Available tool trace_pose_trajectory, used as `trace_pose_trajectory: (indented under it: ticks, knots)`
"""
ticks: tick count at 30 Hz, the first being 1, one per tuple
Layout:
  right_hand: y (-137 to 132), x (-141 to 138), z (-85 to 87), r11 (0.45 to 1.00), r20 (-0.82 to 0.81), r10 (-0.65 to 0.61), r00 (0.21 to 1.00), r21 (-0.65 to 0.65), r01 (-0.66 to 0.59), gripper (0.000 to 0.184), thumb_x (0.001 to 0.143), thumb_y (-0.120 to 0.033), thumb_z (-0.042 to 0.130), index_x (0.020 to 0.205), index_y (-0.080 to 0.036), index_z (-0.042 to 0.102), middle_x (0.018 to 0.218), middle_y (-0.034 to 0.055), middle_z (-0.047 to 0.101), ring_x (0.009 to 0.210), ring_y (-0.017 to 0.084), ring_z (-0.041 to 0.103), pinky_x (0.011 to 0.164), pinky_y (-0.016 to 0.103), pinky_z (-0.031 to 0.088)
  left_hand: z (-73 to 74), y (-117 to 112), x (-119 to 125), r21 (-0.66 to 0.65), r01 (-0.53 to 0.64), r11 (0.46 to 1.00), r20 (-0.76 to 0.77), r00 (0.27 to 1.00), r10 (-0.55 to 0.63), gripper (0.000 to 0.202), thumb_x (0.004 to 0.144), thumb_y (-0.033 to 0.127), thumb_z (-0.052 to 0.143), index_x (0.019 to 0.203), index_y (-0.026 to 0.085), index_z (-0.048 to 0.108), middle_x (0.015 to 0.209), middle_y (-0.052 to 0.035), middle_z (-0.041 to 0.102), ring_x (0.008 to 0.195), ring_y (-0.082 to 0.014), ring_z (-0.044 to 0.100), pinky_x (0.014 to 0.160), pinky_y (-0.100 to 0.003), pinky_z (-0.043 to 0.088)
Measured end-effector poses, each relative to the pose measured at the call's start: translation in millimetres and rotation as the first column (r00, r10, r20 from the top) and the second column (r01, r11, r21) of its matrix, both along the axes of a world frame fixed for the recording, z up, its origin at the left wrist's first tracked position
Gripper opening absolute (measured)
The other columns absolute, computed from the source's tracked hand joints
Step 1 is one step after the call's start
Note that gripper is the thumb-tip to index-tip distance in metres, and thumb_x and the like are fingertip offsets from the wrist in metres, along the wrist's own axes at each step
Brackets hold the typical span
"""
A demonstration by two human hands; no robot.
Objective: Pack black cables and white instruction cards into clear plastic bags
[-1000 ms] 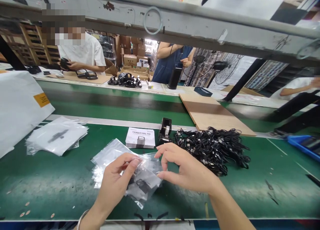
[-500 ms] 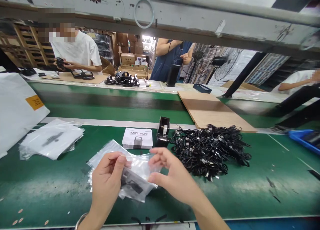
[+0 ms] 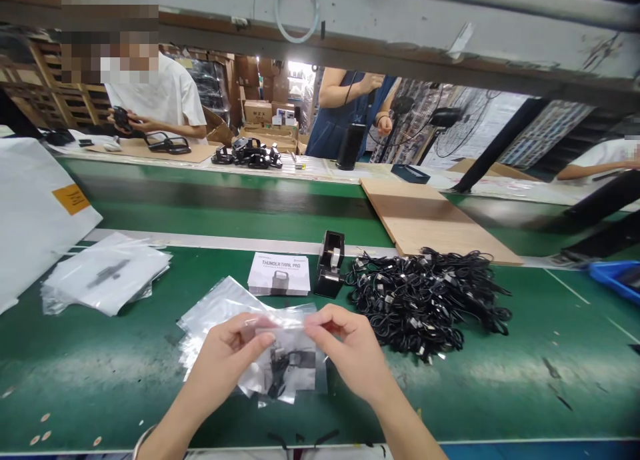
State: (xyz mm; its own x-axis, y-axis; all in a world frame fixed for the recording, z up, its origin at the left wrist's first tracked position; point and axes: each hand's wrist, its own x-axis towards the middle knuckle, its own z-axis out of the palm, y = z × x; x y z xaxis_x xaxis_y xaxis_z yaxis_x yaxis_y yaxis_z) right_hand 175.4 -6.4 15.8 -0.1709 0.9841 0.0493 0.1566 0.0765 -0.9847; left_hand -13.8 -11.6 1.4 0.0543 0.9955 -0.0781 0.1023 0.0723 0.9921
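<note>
Both my hands pinch the top edge of a clear plastic bag (image 3: 293,363) with a black cable and a paper insert inside. My left hand (image 3: 227,360) grips its left corner. My right hand (image 3: 350,353) grips its right corner. The bag hangs just above a loose stack of empty clear bags (image 3: 215,310) on the green table. A big pile of bundled black cables (image 3: 427,300) lies to the right of my right hand. A stack of white booklets (image 3: 279,273) and a black tape dispenser (image 3: 331,263) stand behind the bag.
Filled bags are piled at the left (image 3: 105,277), beside a large white bag (image 3: 35,207). A brown board (image 3: 430,220) and a blue tray (image 3: 617,277) lie at the right. Other people work across the green conveyor belt (image 3: 225,203). A grey beam (image 3: 400,37) runs overhead.
My right hand has closed from spread fingers to a pinch on the bag's top right corner. The bag now hangs flat between both hands, with its top edge held straight.
</note>
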Motion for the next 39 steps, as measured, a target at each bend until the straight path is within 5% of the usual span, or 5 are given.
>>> trace_pose_trajectory:
  ticks: [5,14,20,26,39]
  knots:
    - [4,14,-4.1,0.987,0.103,0.043,0.994,0.147,-0.058,0.025,0.074,-0.007,0.05,0.08,-0.021,0.07,0.077,0.0016,0.067,0.074,0.014,0.06,0.068,0.026,0.046,-2.7,3,-6,0.023,0.08,0.997,-0.036,0.996,-0.079,0.015,0.07,0.028,0.06,0.061,0.021,0.07,0.093,-0.0066,0.071,0.087,-0.0247,0.063,0.078,-0.033,0.048]
    - [11,19,-24.7,0.979,0.048,0.076,0.996,0.187,-0.084,0.026,0.075,-0.006,0.046,0.065,-0.019,0.066,0.08,0.0025,0.064,0.076,0.014,0.06,0.071,0.026,0.046,1.6,2,14,-0.218,0.075,0.973,0.089,0.994,-0.057,0.043,0.071,0.054,0.056,0.096,0.019,0.062,0.081,-0.0046,0.068,0.073,-0.0193,0.06,0.066,-0.027,0.044]
    - [37,27,-21.9,0.912,0.144,-0.41,0.901,0.082,0.402,0.03,0.081,-0.038,0.049,0.103,-0.018,0.055,0.088,0.0054,0.06,0.062,0.014,0.058,0.062,0.029,0.046,-13.5,1,28,-0.088,-0.063,0.994,0.009,0.998,0.064,0.029,0.07,0.047,0.061,0.067,0.018,0.059,0.052,0.0056,0.049,0.049,-0.0092,0.041,0.047,-0.019,0.031]
    - [76,31,-19.2,0.907,0.155,-0.402,0.902,-0.064,0.416,0.03,0.069,-0.046,0.059,0.065,-0.017,0.06,0.053,-0.0014,0.055,0.04,0.012,0.053,0.049,0.027,0.046,-18.3,0,26,-0.028,-0.089,0.996,-0.018,0.996,0.088,0.029,0.069,0.047,0.061,0.068,0.018,0.059,0.054,0.0043,0.049,0.05,-0.0104,0.042,0.045,-0.019,0.032]
    - [43,17,-44.2,0.914,0.177,-0.405,0.897,0.04,0.404,0.026,0.071,-0.04,0.06,0.058,-0.017,0.06,0.1,0.0101,0.052,0.095,0.022,0.053,0.083,0.035,0.043,-23.9,0,19,-0.073,-0.079,0.994,-0.015,0.997,0.078,0.033,0.072,0.05,0.057,0.077,0.017,0.059,0.052,0.0049,0.048,0.043,-0.0089,0.04,0.041,-0.019,0.029]
